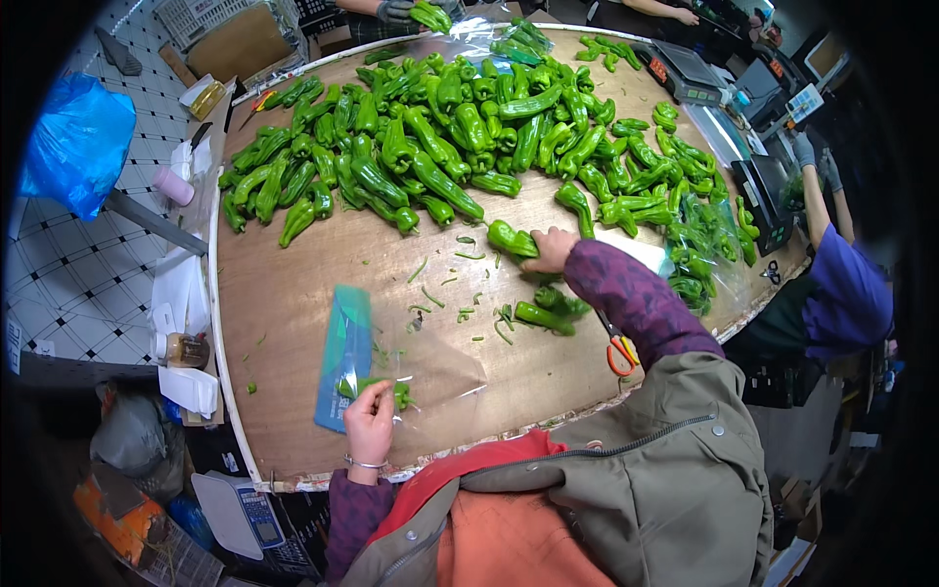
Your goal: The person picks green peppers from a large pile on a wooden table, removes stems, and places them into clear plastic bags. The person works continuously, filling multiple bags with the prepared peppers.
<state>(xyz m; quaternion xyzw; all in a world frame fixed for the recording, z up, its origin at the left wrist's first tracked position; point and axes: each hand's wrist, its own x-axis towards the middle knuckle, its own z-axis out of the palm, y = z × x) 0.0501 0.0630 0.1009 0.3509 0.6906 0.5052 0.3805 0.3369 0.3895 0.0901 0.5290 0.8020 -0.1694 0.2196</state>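
Note:
My right hand (552, 251) is closed around a green pepper (511, 239) at the near edge of a large pepper heap (455, 125). Below its wrist, two more peppers (544, 318) lie on the wooden tabletop, one of them blurred. My left hand (369, 424) pinches a clear plastic bag (433, 367) with a blue-green printed panel, near the table's front edge. Green pepper pieces show at that hand's fingertips; whether they lie inside the bag is hard to tell. Loose cut stems (433, 296) are scattered between my hands.
Orange-handled scissors (622, 357) lie by my right sleeve. Bagged peppers (693, 257) sit at the right, near a weighing scale (682, 70). Co-workers' gloved hands (805, 150) are at the right and far edges. A jar (180, 350) stands left of the table's raised rim (227, 367).

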